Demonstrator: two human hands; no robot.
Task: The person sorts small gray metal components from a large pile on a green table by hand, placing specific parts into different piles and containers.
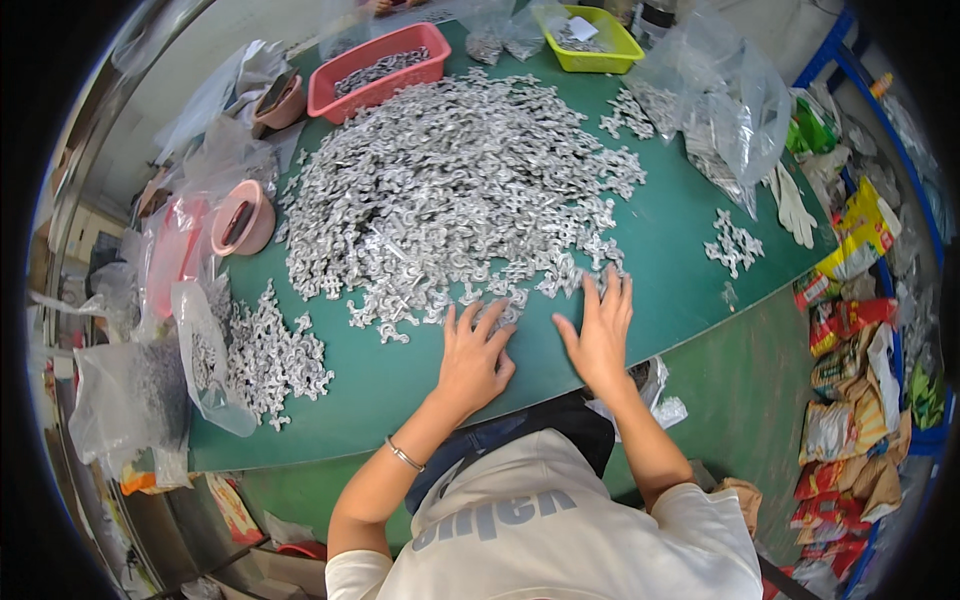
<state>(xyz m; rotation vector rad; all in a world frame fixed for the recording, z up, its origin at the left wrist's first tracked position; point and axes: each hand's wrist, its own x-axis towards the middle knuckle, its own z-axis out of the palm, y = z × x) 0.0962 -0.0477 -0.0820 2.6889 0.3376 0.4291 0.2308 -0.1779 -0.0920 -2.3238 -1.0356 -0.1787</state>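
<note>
Head view looks down on your green tabletop (690, 250), most of it covered by one big heap of small silvery metal pieces (450, 190) spread from the far edge down toward you. At your left lies a smaller pile of the same pieces (270, 355), next to clear plastic bags (130, 390) that hold more. More clear bags (730, 110) slump at the far right, with a little cluster of pieces (735, 243) and a white glove (793, 208) near them. At the far edge stand a red basket (378, 62) and a yellow-green tray (592, 38), both with pieces inside. Two pink cups (245, 218) sit along the left side.

Your left hand (472, 355) rests flat on the tabletop at the near rim of the big heap, its fingers (490, 318) spread apart and their tips touching the nearest pieces. Your right hand (600, 335) lies just beside it, palm down as well, fingers apart and reaching into the heap's edge. Neither hand is closed on anything. A thin bracelet (404, 455) circles your left wrist.
</note>
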